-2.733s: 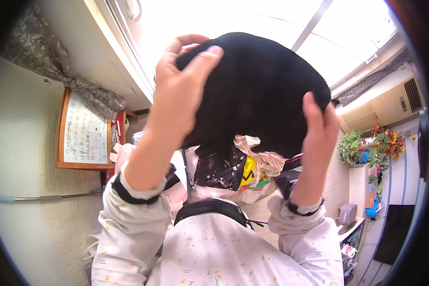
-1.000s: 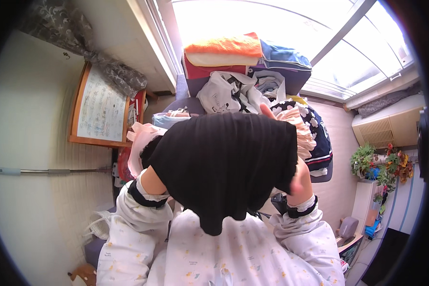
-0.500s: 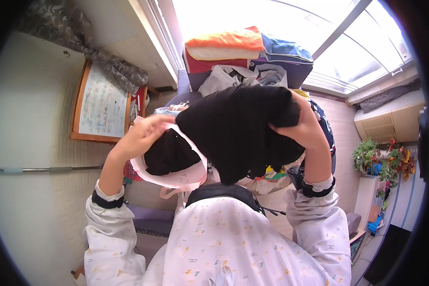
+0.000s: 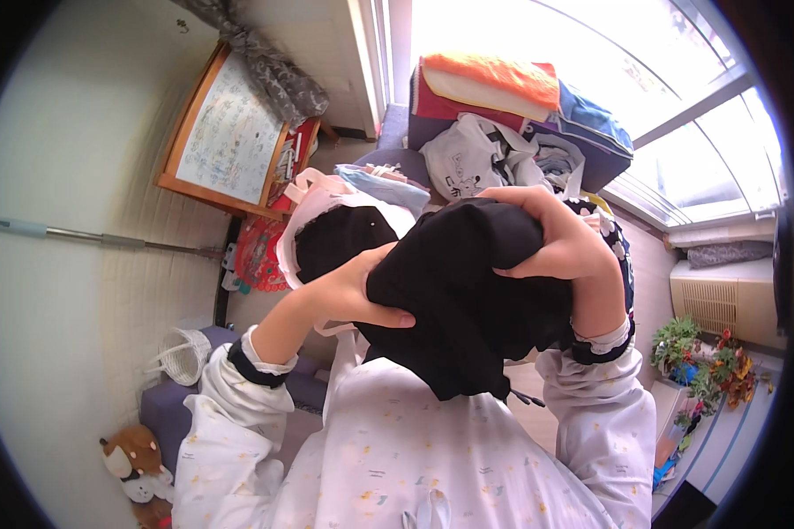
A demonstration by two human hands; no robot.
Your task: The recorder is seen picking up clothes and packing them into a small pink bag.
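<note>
Blk cloth (image 4: pixel 463 282) btwn L hand (image 4: pixel 355 289) & R hand (image 4: pixel 566 240)

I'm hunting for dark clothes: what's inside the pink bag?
Black fabric shows inside the pink bag; anything beneath is covered. The left hand blocks part of the opening.

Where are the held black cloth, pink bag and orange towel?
Black cloth (image 4: pixel 463 286), head view: middle of its folds.
Pink bag (image 4: pixel 331 194), head view: far rim.
Orange towel (image 4: pixel 494 79), head view: top surface.
</note>
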